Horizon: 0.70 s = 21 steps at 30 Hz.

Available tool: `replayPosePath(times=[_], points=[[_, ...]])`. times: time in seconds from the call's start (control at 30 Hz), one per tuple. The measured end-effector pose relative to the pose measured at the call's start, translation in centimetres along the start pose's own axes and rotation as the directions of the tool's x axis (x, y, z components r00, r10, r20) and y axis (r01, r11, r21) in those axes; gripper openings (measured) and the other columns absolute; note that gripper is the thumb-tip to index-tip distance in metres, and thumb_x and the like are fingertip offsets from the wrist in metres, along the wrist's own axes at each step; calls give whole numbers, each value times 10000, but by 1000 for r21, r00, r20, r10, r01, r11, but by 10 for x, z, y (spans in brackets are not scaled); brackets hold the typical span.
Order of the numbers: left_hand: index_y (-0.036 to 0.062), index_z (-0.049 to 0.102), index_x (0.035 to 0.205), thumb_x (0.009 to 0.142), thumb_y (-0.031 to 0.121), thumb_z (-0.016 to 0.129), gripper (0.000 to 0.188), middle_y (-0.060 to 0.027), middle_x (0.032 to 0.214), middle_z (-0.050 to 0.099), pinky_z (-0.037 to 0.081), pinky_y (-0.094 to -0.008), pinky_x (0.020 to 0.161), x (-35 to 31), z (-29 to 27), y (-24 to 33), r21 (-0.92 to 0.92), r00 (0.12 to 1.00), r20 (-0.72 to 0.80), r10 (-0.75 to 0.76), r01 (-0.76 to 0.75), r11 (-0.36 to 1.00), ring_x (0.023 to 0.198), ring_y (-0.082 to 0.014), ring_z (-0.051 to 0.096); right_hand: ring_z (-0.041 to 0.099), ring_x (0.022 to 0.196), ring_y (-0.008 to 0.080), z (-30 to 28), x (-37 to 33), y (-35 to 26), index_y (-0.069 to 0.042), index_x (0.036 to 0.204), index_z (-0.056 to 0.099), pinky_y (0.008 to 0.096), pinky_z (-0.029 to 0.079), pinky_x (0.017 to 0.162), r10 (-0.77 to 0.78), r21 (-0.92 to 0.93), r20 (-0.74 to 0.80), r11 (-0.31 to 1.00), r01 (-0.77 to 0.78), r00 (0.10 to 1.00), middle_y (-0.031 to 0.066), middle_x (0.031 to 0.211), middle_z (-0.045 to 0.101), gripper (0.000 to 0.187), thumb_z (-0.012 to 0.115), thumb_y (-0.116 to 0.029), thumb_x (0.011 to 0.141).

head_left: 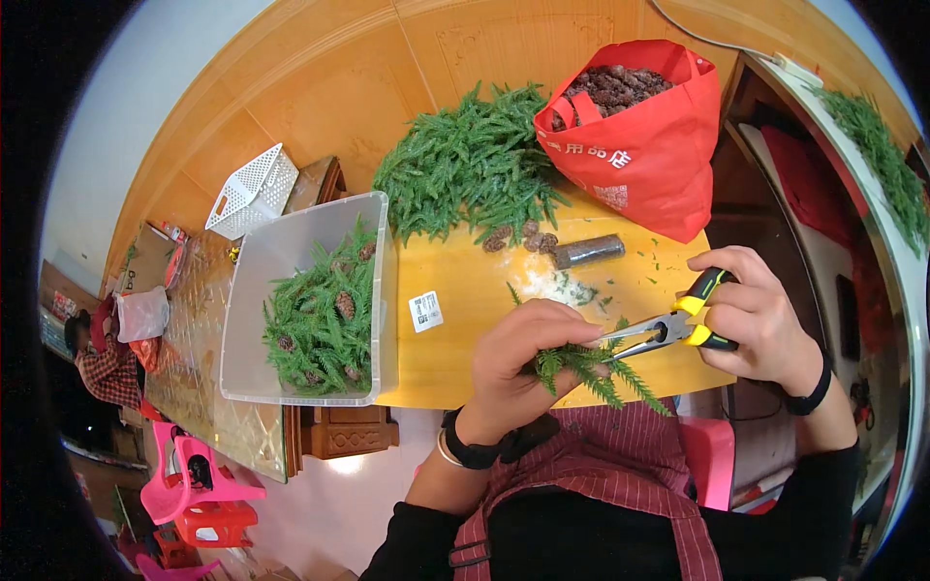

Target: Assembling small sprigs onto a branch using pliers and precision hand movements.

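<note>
My left hand (528,353) is closed on a green pine sprig (581,366), with needles fanning out below the fingers. In my right hand (760,315) is a pair of long-nose pliers (668,329) with black and yellow handles. The handles are spread, and the jaws reach to the sprig beside my left fingertips; whether they grip it I cannot tell. Beyond my hands, several brown pinecones (496,238) lie near a dark cylinder in clear wrapping (589,251). White powder and green bits are scattered by it.
A clear plastic bin (386,290) on the left holds sprigs with pinecones. A heap of green sprigs (465,160) lies at the yellow table's (455,363) back, next to a red bag (639,160) full of pinecones. Farther left are a white basket (254,191) and another person (108,368).
</note>
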<state>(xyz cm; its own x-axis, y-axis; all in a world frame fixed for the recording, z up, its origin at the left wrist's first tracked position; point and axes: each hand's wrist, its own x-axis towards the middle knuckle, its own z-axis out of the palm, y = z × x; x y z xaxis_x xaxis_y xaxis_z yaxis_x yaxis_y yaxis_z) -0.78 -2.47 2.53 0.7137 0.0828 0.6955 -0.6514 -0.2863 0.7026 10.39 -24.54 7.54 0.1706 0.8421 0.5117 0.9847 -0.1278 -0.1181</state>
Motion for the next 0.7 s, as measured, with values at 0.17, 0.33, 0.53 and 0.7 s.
replayPosePath(times=[0.17,0.33,0.53,0.7], points=[[-1,610,841,570,-47,709,292,-97,768,599,462,-298,661,0,1,-1,26,999,12,34,-34,999,738,-219,583,553,901,309,-8,2,4,-31,616,514,445,433,748,-61,-41,1,997,61,998,69,698,575,169,652,-76,530],[1,613,831,571,-47,708,281,-90,751,589,457,-292,641,0,2,-1,-10,999,6,48,-48,999,718,-213,576,555,886,293,-10,1,5,-34,603,502,430,441,715,-92,-52,2,994,92,996,66,665,557,183,659,-91,527],[4,614,831,586,-54,697,264,-84,754,577,455,-294,636,-2,3,2,-9,998,-13,61,-61,998,721,-216,572,551,842,290,-16,2,-2,-37,605,499,389,437,668,-69,-66,41,995,72,997,77,638,522,204,659,-107,499],[6,611,833,599,-44,706,258,-88,762,572,456,-292,641,-5,1,2,-26,999,3,34,-34,999,728,-211,572,546,805,288,-22,7,-8,-38,623,504,381,428,643,-88,-115,65,989,95,994,86,661,523,220,660,-134,501]])
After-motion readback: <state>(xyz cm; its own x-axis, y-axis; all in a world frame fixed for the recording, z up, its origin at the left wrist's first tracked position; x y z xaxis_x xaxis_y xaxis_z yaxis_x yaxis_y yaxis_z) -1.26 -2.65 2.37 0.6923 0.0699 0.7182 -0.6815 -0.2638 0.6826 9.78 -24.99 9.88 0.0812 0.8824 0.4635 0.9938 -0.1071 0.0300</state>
